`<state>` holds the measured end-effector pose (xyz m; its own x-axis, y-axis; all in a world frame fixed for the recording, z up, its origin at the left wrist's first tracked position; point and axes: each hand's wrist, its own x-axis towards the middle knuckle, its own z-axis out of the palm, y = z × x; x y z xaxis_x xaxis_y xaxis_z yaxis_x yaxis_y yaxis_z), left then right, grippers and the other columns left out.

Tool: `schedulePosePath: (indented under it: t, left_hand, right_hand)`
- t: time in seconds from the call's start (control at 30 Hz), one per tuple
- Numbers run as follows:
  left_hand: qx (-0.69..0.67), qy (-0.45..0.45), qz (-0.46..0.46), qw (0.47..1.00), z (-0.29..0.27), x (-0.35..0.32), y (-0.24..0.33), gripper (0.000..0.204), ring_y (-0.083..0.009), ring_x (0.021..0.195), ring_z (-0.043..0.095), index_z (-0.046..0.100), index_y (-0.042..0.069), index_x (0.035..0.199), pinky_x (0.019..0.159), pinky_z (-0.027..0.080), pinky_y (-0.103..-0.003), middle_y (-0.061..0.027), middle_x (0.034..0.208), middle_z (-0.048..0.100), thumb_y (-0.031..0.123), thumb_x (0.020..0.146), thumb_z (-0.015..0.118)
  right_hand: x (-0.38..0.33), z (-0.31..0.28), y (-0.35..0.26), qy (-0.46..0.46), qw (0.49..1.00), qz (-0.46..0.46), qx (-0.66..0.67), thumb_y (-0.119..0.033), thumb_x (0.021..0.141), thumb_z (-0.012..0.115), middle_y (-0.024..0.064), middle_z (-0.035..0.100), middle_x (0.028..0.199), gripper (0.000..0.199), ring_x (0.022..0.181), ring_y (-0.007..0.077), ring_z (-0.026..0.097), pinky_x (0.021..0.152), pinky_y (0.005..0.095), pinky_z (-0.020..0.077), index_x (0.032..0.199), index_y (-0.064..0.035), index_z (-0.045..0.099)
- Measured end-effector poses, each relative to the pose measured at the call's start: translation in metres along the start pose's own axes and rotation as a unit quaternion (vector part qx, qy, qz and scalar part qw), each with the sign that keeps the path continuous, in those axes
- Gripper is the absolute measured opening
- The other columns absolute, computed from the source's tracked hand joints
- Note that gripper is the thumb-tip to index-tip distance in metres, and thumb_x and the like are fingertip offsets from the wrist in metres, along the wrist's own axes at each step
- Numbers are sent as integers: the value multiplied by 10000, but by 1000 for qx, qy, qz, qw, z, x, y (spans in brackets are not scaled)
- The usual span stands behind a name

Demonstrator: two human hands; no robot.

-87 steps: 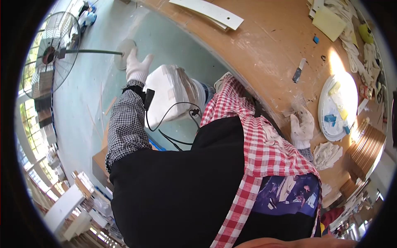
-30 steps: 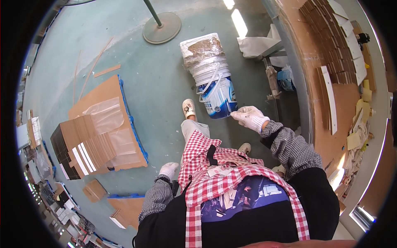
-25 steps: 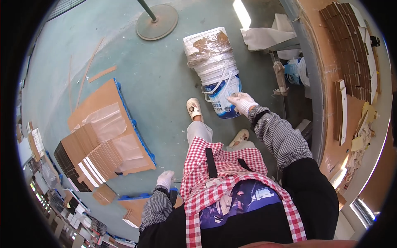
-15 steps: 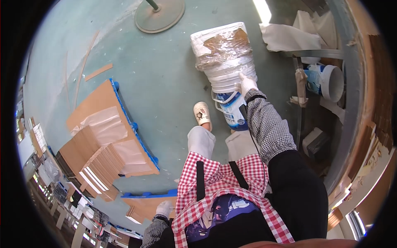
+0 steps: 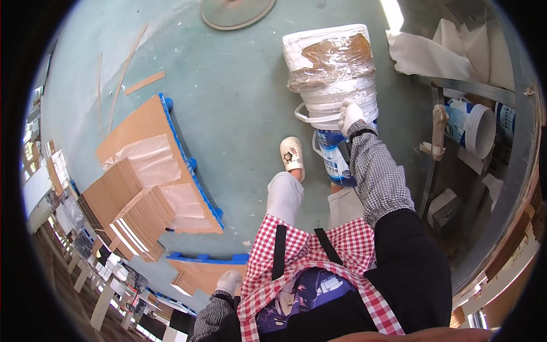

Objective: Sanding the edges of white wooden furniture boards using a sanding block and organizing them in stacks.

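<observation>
Gloved fingers of the right hand (image 5: pixel 351 115) are bent closed around one end of a white handle (image 5: pixel 319 120) on a blue-and-white bucket (image 5: pixel 333 159), just ahead of the worker's feet. The left hand (image 5: pixel 229 283), in a matching white glove, hangs low beside the hip, well apart from the bucket; from where I stand, I cannot tell whether its fingers are together or spread. A second white handle (image 5: pixel 319 147) droops lower against the bucket's blue side. Above the pale rims sits a bulky bundle (image 5: pixel 333 57), white and brown, bound in clear film. A black-and-white checked sleeve (image 5: pixel 379 171) covers the right forearm, and a red-and-white gingham apron (image 5: pixel 310 245) falls over light trousers. One cream clog (image 5: pixel 292 157) shows near the bucket on the green-grey floor (image 5: pixel 239 85). To the worker's left, a blue-edged pallet (image 5: pixel 192 165) bears a brown cardboard sheet (image 5: pixel 137 128) and a stack of cardboard pieces (image 5: pixel 145 214). Farther off, a round metal base (image 5: pixel 238 11) rests on the floor, with a thin brown strip (image 5: pixel 145 82) lying nearer the pallet. On the right, beneath a metal-framed bench, another bucket (image 5: pixel 481 132) lies with its open mouth showing, near crumpled white cloth (image 5: pixel 424 56).
</observation>
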<state>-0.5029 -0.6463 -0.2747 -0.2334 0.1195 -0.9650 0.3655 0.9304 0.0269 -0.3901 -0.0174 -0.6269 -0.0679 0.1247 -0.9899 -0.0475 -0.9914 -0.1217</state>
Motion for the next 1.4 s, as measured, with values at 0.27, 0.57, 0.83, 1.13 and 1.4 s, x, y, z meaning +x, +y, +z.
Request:
schedulePosePath:
  t: [0.27, 0.57, 0.83, 1.13, 1.4]
  left_hand:
    - [-525, 36, -126, 841, -33, 96, 115, 182, -110, 679, 549, 605, 89, 1015, 628, 466, -261, 9, 818, 595, 213, 893, 660]
    - [-552, -21, -68, 831, -140, 216, 275, 647, -222, 914, 586, 410, 77, 1414, 878, 472, -399, -149, 1210, 600, 532, 958, 462]
    - [-634, -278, -19, 722, -99, 302, 364, 840, -291, 1045, 579, 310, 63, 1466, 894, 483, -478, -207, 1237, 565, 703, 922, 302]
    - [-809, -301, 253, 437, -151, 248, 426, 903, -322, 1269, 479, 341, 76, 1455, 1027, 432, -456, -179, 1401, 479, 770, 880, 292]
    - [-691, -186, 356, 602, -269, 226, 446, 993, -315, 1370, 357, 306, 32, 1469, 1124, 301, -437, -146, 1487, 379, 810, 856, 236]
  right_hand:
    - [-103, -48, -57, -45, 997, -59, 4, -336, 957, 513, -85, 312, 496, 258, 329, 86, 252, 331, 257, 206, 744, -195, 473]
    - [-292, -64, -77, -141, 986, -75, -43, -315, 1012, 435, -56, 357, 487, 356, 320, 70, 296, 286, 234, 255, 699, -143, 431]
    - [-476, -112, -51, -188, 980, -66, -6, -206, 963, 506, 5, 405, 525, 303, 363, 115, 349, 336, 271, 298, 698, -70, 452]
    - [-543, -127, -56, -79, 962, -45, -256, -194, 870, 638, 35, 521, 600, 219, 490, 123, 478, 448, 251, 380, 763, -16, 566]
    - [-391, -152, -90, -27, 900, -236, -365, -235, 894, 624, -14, 503, 552, 191, 360, 89, 435, 334, 237, 336, 845, -60, 566]
